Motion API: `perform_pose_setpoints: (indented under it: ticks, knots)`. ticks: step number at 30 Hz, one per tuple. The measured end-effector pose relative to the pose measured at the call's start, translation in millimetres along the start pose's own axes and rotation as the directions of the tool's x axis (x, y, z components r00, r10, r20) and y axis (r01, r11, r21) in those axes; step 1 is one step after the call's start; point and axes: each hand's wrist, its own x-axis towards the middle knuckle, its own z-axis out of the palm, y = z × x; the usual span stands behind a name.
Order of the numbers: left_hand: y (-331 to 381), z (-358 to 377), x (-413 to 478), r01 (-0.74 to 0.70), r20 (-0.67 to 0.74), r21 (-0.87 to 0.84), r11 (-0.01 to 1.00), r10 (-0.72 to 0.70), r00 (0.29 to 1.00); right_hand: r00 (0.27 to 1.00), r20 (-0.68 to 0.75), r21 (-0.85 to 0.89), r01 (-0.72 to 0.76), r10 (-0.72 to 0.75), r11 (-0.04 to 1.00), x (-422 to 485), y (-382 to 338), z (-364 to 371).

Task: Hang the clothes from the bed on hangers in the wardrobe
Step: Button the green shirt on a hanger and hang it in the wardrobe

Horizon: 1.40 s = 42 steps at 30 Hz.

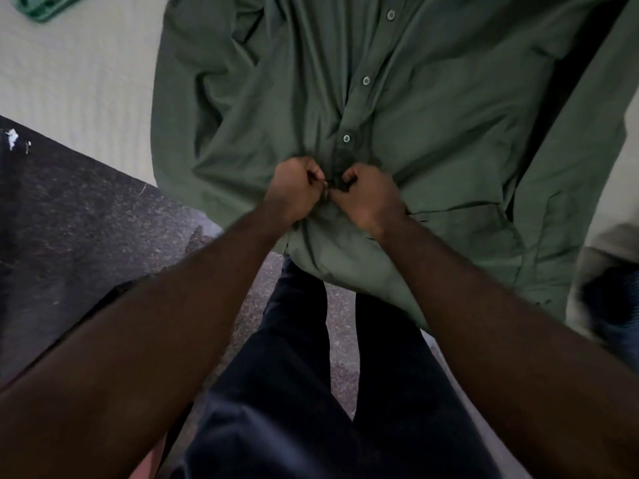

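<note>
A dark green button-up shirt point(415, 108) lies spread front-up on the pale bed point(76, 74), its near end hanging over the bed's edge toward me. Three pale buttons run up its placket. My left hand point(294, 191) and my right hand point(370, 195) meet at the placket just below the lowest visible button, fingers curled, each pinching the shirt's fabric. What lies between my fingertips is hidden. No hanger or wardrobe is in view.
A green patterned cloth point(41, 5) lies at the bed's far left corner. A blurred grey and dark garment point(608, 288) sits at the right edge. Dark speckled floor point(86, 216) shows at left, and my legs in dark trousers point(311, 375) stand against the bed.
</note>
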Motion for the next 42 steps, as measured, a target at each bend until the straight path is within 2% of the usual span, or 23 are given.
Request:
perform_pose_setpoints:
  ticks: [3, 5, 11, 15, 21, 27, 32, 34, 37, 40, 42]
  knots:
    - [-5.9, -3.6, -0.9, -0.004, 0.02, -0.039, 0.999, 0.005, 1.0, 0.999, -0.029, -0.13, 0.012, -0.016, 0.991, -3.5, -1.3, 4.3]
    - [-9.7, -1.7, 1.2, 0.003, 0.051, -0.081, 0.997, 0.001, 0.999, 0.998, -0.057, -0.158, 0.012, -0.021, 0.987, -1.8, -0.9, 3.8]
    - [-14.9, 2.9, 11.9, 0.053, 0.158, -0.142, 0.988, -0.03, 0.987, 0.998, -0.042, -0.043, 0.052, -0.054, 0.998, 4.2, 8.7, -5.4]
    - [-8.1, 2.3, 10.1, 0.058, 0.146, -0.104, 0.993, -0.042, 0.988, 0.999, 0.001, 0.106, -0.041, 0.042, 0.993, 11.4, 19.9, -6.6]
    - [2.1, 4.9, 4.6, 0.058, 0.099, -0.025, 0.998, -0.056, 0.994, 0.995, 0.103, 0.109, -0.027, 0.016, 0.994, 9.6, 18.4, -9.2]
    - [0.0, 3.5, 6.1, 0.045, 0.119, -0.032, 0.998, -0.041, 0.992, 0.981, 0.133, 0.384, -0.182, 0.141, 0.905, 0.8, 20.7, 1.2]
    - [-6.4, -5.1, -5.6, -0.133, 0.106, 0.029, 0.991, 0.129, 0.986, 0.971, 0.128, 0.615, -0.239, 0.204, 0.751, -16.7, 3.9, 8.3]
    - [-11.5, -5.9, -10.8, -0.16, 0.074, -0.017, 0.987, 0.161, 0.984, 0.969, 0.139, 0.686, -0.244, 0.206, 0.685, -22.0, -3.4, 12.2]
    - [-12.3, -2.3, -17.3, -0.08, 0.061, -0.189, 0.979, 0.093, 0.994, 0.965, 0.136, 0.747, -0.249, 0.224, 0.617, -27.9, -12.5, 16.6]
    - [-10.6, -5.3, -21.1, 0.051, 0.108, -0.481, 0.875, 0.001, 0.994, 0.963, 0.122, 0.783, -0.241, 0.239, 0.573, -31.5, -17.7, 19.9]
    - [-11.0, -10.0, -22.8, 0.103, 0.147, -0.566, 0.818, -0.023, 0.989, 0.962, 0.133, 0.789, -0.248, 0.238, 0.563, -32.8, -19.4, 21.3]
